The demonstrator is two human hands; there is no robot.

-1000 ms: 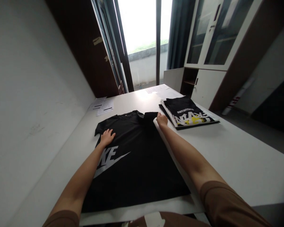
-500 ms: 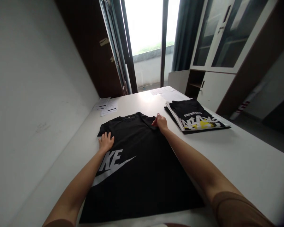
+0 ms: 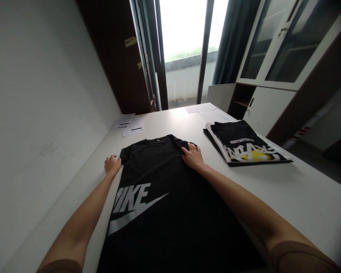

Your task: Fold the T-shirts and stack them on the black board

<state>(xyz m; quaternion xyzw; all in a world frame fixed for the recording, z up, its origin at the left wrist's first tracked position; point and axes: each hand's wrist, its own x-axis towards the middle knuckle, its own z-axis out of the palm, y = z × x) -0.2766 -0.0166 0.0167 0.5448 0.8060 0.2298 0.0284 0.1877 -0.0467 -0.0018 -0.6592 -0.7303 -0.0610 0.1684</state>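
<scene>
A black T-shirt (image 3: 159, 159) lies spread out on the white table, with its collar at the far end and large grey "NIKE" lettering and a swoosh on its left side. My left hand (image 3: 113, 165) is at the hem of the left sleeve, its fingers bent and its thumb side against the cloth edge. On the right sleeve, which looks tucked in toward the body, my right hand (image 3: 193, 155) rests palm down with fingers spread. The shirt's near end runs out of view at the bottom.
A stack of folded shirts (image 3: 247, 142), the top one black with white and yellow print, sits right of the T-shirt. Paper sheets (image 3: 133, 126) lie at the table's far left. A wall (image 3: 45, 113) borders the left side; cabinets (image 3: 272, 110) stand behind at right.
My left hand has moved left off the shirt front to the sleeve's edge. My right hand has gone from closed fingers at the right sleeve to lying spread on it. The view has shifted slightly.
</scene>
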